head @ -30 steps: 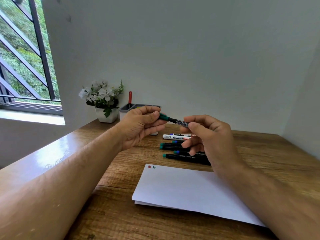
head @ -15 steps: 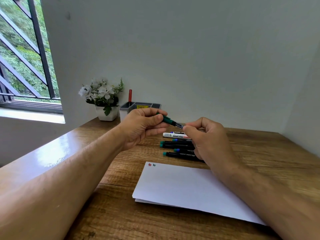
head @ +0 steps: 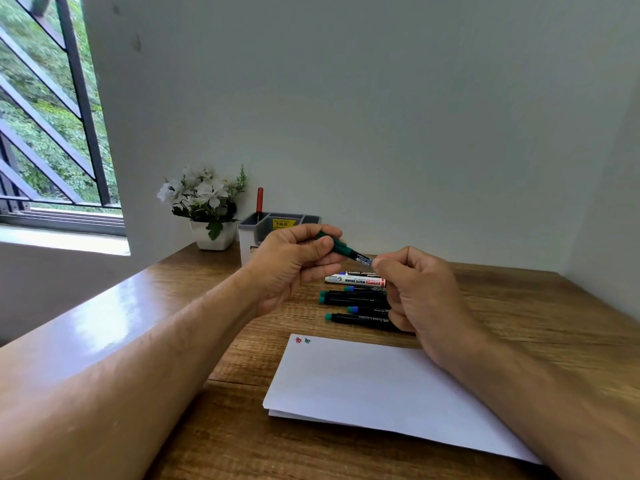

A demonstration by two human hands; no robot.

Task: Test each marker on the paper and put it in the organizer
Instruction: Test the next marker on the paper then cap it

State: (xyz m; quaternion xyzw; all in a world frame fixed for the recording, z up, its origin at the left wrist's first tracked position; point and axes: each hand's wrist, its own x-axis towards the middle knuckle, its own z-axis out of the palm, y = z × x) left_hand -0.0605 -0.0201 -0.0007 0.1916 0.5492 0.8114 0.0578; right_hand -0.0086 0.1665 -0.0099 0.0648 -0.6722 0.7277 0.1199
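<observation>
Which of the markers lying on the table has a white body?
The whiteboard marker, near the back of the row. Its body is white with a red label; the other markers lying there have black bodies.

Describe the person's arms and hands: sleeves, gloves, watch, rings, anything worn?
Both forearms are bare right to the frame edge, no sleeves in view. The left hand and right hand are ungloved. No watch, band or ring shows on either wrist or on the visible fingers.

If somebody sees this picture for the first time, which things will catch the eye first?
First, the two hands meeting above the table: the left hand and right hand hold one green marker between them. Below them lies the white paper with two small test marks in its far left corner, and behind stands the grey organizer holding one red marker.
</observation>
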